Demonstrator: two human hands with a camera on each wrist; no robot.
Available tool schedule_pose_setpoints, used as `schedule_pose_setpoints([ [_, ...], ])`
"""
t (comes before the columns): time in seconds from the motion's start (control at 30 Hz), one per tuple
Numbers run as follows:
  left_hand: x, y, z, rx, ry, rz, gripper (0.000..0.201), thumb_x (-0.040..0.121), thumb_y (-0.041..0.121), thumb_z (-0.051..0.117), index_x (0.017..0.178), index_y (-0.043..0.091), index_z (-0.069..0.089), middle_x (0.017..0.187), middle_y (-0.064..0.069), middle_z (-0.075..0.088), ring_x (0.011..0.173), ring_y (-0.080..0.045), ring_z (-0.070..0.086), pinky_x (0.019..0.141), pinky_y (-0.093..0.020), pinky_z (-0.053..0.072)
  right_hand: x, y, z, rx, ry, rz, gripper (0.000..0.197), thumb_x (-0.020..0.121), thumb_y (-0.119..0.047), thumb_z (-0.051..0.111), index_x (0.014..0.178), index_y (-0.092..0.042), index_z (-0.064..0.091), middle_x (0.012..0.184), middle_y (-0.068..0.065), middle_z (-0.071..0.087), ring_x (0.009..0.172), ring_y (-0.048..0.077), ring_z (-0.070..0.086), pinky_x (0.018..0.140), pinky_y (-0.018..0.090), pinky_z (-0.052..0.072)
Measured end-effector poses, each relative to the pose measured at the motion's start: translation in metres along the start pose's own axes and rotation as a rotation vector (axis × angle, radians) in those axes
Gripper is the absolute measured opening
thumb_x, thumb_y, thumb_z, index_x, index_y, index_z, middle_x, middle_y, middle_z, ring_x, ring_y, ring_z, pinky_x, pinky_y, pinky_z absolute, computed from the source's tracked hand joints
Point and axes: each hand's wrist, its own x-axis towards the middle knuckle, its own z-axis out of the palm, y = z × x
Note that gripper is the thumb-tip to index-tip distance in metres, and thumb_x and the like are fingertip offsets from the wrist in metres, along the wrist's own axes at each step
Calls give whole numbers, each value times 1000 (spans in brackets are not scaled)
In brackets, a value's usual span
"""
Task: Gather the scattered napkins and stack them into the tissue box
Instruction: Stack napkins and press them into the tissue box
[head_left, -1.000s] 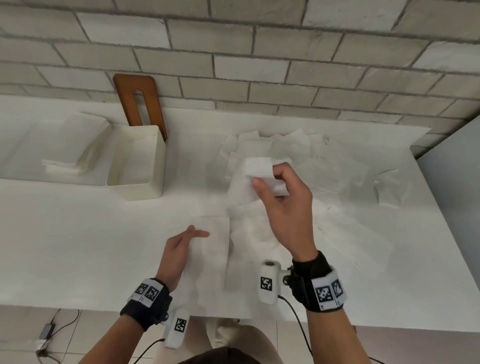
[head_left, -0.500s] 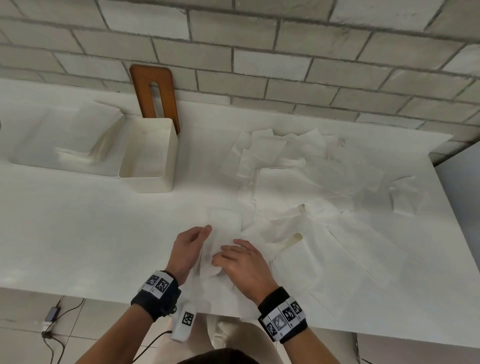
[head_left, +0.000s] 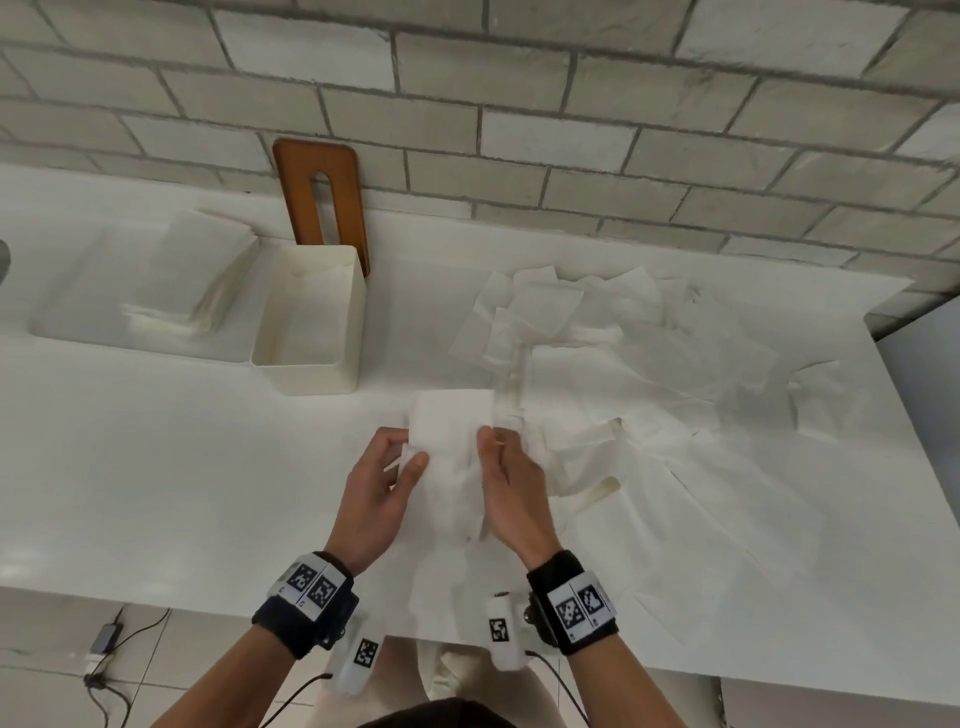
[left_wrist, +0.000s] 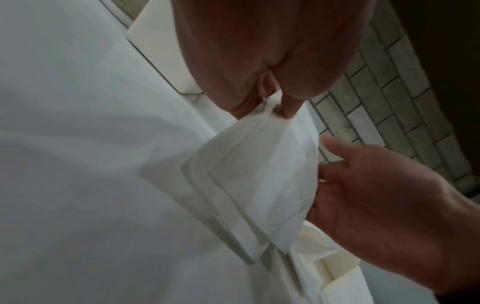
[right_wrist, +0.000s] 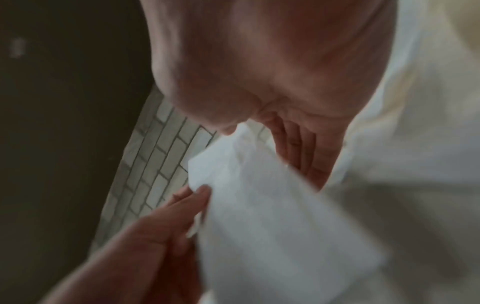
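Observation:
Both hands hold a small stack of folded white napkins (head_left: 451, 431) lifted above the counter's front. My left hand (head_left: 387, 470) pinches its left edge between thumb and fingers. My right hand (head_left: 501, 462) grips its right edge. The left wrist view shows the napkin stack (left_wrist: 259, 181) as several layered sheets. In the right wrist view the same napkin stack (right_wrist: 259, 216) is blurred. Many scattered napkins (head_left: 649, 364) lie spread over the right half of the counter. The cream tissue box (head_left: 311, 322) stands open at the left, behind the hands.
A brown wooden lid (head_left: 324, 197) with a slot leans on the brick wall behind the box. A recessed basin (head_left: 78, 322) at the far left holds a pile of folded napkins (head_left: 197, 291). The white counter (head_left: 156, 467) ends at my body; cables lie on the floor.
The right hand brought a napkin down from over the pile onto the one by the left hand. Both hands then lifted the gathered stack off the counter.

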Motion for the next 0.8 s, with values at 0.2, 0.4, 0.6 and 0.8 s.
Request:
schedule_pose_setpoints([
  [0.2, 10, 14, -10, -14, 118, 114, 71, 104, 17, 65, 161, 31, 24, 160, 21, 36, 151, -8, 40, 124, -38, 39, 9, -36, 47, 160, 22, -102, 24, 116, -37, 37, 139, -33, 45, 115, -9, 70, 103, -1, 67, 84, 17, 49],
  [0.4, 50, 43, -46, 53, 185, 323, 78, 107, 9, 60, 164, 38, 16, 171, 21, 19, 159, -24, 30, 125, -62, 32, 3, -88, 67, 313, 10, -312, 52, 115, -19, 46, 158, -24, 17, 131, -21, 55, 113, -19, 61, 90, 5, 48],
  [0.6, 129, 107, -124, 79, 247, 374, 60, 110, 13, 56, 163, 27, 32, 161, 24, 36, 150, -3, 39, 123, -34, 39, 27, -108, 101, 216, 50, -440, 18, 108, -17, 63, 123, -27, 60, 104, -17, 64, 86, 5, 61, 78, 18, 46],
  [0.8, 195, 95, -188, 201, 321, 250, 75, 106, 16, 61, 160, 48, 20, 153, 7, 49, 135, -27, 54, 110, -40, 51, 98, -151, 152, 1, 59, -338, 20, 104, -10, 59, 120, -16, 69, 119, 5, 73, 105, 19, 70, 94, 24, 53],
])
